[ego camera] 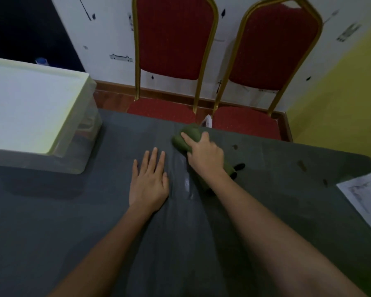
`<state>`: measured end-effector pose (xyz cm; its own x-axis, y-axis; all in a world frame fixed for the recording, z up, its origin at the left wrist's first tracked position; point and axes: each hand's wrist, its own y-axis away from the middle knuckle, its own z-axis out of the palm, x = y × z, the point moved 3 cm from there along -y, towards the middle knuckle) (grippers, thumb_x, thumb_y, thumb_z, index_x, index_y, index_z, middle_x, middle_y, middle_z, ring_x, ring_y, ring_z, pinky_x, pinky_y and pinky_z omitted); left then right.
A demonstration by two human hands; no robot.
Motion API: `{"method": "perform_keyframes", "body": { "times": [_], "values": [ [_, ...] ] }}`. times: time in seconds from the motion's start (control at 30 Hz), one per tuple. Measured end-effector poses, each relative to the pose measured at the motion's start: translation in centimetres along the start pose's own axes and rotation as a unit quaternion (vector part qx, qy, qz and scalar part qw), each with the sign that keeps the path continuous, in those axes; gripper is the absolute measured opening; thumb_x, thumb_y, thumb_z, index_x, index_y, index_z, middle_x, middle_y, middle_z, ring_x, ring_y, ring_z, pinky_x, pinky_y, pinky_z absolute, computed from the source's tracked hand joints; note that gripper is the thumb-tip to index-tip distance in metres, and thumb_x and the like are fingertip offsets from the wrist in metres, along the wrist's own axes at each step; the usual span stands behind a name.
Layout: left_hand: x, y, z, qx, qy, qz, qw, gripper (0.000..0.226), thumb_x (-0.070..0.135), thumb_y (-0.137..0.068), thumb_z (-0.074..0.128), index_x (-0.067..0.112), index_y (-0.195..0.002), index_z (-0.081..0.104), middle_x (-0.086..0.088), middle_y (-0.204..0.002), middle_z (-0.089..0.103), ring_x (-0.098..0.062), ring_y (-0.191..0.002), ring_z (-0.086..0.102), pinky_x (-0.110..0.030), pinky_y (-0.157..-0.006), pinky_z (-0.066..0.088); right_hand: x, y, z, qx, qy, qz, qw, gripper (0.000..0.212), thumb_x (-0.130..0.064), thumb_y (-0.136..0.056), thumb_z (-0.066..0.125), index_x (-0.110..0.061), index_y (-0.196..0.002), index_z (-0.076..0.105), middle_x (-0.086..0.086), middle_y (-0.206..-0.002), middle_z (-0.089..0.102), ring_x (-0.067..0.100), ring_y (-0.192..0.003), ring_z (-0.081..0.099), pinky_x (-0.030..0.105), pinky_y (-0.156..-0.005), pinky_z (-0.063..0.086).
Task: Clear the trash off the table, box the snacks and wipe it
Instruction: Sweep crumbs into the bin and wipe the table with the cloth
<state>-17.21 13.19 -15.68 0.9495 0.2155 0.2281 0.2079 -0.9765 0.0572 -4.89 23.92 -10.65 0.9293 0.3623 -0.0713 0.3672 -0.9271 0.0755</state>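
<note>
A grey cloth covers the table (73, 211). My right hand (205, 156) presses a bunched green cloth (187, 136) onto the table near its far edge, with the fingers curled over it. My left hand (150, 181) lies flat on the grey cover just left of it, fingers spread, holding nothing. A clear plastic storage box with a pale lid (30, 108) stands closed at the table's left; its contents are hard to make out.
Two red chairs with gold frames (174, 39) stand against the wall behind the far edge. A printed sheet of paper (364, 196) lies at the right edge. A few small dark spots (301, 165) mark the cover on the right. A small white object (208, 121) shows past the far edge.
</note>
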Motion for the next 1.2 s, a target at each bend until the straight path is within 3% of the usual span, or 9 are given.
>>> {"method": "perform_keyframes", "body": {
  "times": [0.2,0.4,0.5,0.6,0.7,0.87,0.97,1.07,1.2],
  "values": [
    [0.0,0.0,0.0,-0.002,-0.003,0.003,1.0,0.065,0.041,-0.09,0.005,0.021,-0.151,0.009,-0.001,-0.16,0.007,-0.021,-0.147,0.003,-0.046,-0.117,0.002,1.9,-0.8,0.2,0.005,0.019,0.025,1.0,0.055,-0.035,-0.095,0.05,-0.051,-0.143,0.029,0.011,-0.116,0.044,0.028,-0.084,0.059,0.035,-0.064,0.044],
    [0.1,0.1,-0.1,0.005,0.007,0.001,1.0,0.063,0.04,-0.091,0.008,0.02,-0.151,0.011,-0.002,-0.159,0.009,-0.021,-0.147,0.004,-0.047,-0.118,0.004,15.4,3.2,-1.0,-0.012,0.0,0.244,0.97,0.057,-0.038,-0.095,0.049,-0.053,-0.144,0.025,0.014,-0.122,0.042,0.036,-0.098,0.059,0.042,-0.084,0.048],
    [0.2,0.0,-0.1,0.009,0.006,-0.002,1.0,0.063,0.039,-0.091,0.008,0.019,-0.151,0.01,-0.002,-0.159,0.008,-0.021,-0.147,0.003,-0.047,-0.118,0.003,17.6,3.5,-1.8,-0.009,-0.008,0.321,0.947,0.055,-0.037,-0.095,0.05,-0.047,-0.146,0.029,0.017,-0.126,0.043,0.039,-0.101,0.058,0.042,-0.085,0.047],
    [0.3,0.0,0.0,0.009,0.003,-0.002,1.0,0.063,0.038,-0.091,0.008,0.018,-0.151,0.011,-0.003,-0.159,0.009,-0.022,-0.147,0.004,-0.048,-0.118,0.003,13.0,1.5,-1.4,-0.015,-0.002,0.269,0.963,0.054,-0.036,-0.096,0.049,-0.041,-0.146,0.03,0.017,-0.126,0.043,0.033,-0.095,0.058,0.038,-0.078,0.045],
    [0.4,0.2,0.1,0.009,0.0,-0.004,1.0,0.064,0.038,-0.09,0.008,0.018,-0.151,0.011,-0.003,-0.159,0.008,-0.022,-0.147,0.004,-0.049,-0.118,0.004,5.8,-0.7,-0.5,-0.018,0.008,0.149,0.989,0.055,-0.032,-0.097,0.046,-0.045,-0.146,0.025,0.015,-0.123,0.044,0.024,-0.078,0.053,0.034,-0.066,0.042],
    [0.2,0.0,0.2,-0.001,-0.008,-0.003,1.0,0.065,0.04,-0.09,0.004,0.019,-0.151,0.005,-0.002,-0.16,0.002,-0.021,-0.147,-0.002,-0.047,-0.117,0.0,-2.4,-3.2,0.4,-0.042,-0.004,0.018,0.999,0.056,-0.029,-0.097,0.047,-0.046,-0.146,0.025,0.015,-0.127,0.039,0.03,-0.091,0.059,0.039,-0.072,0.048],
    [0.3,0.2,0.1,0.002,0.001,-0.002,1.0,0.064,0.04,-0.09,0.005,0.018,-0.151,0.009,-0.002,-0.159,0.006,-0.021,-0.147,0.001,-0.047,-0.117,0.0,1.2,-3.5,0.1,-0.04,-0.004,0.055,0.998,0.056,-0.028,-0.098,0.044,-0.051,-0.145,0.023,0.014,-0.128,0.04,0.028,-0.087,0.059,0.037,-0.07,0.046],
    [0.3,0.2,0.0,0.008,-0.001,-0.001,1.0,0.064,0.039,-0.091,0.005,0.017,-0.15,0.011,-0.002,-0.159,0.008,-0.021,-0.147,0.003,-0.047,-0.117,0.001,9.2,-2.6,-1.0,-0.035,-0.006,0.169,0.985,0.056,-0.029,-0.098,0.043,-0.052,-0.145,0.021,0.013,-0.123,0.043,0.024,-0.081,0.054,0.036,-0.071,0.047],
    [0.4,0.5,0.3,0.005,-0.006,-0.01,1.0,0.065,0.039,-0.09,0.004,0.015,-0.15,0.009,-0.004,-0.159,0.007,-0.022,-0.147,0.002,-0.047,-0.117,-0.001,18.0,0.9,-1.7,-0.052,0.019,0.283,0.958,0.057,-0.038,-0.097,0.046,-0.052,-0.146,0.021,0.016,-0.128,0.042,0.035,-0.098,0.058,0.04,-0.08,0.047]
  ]
}}
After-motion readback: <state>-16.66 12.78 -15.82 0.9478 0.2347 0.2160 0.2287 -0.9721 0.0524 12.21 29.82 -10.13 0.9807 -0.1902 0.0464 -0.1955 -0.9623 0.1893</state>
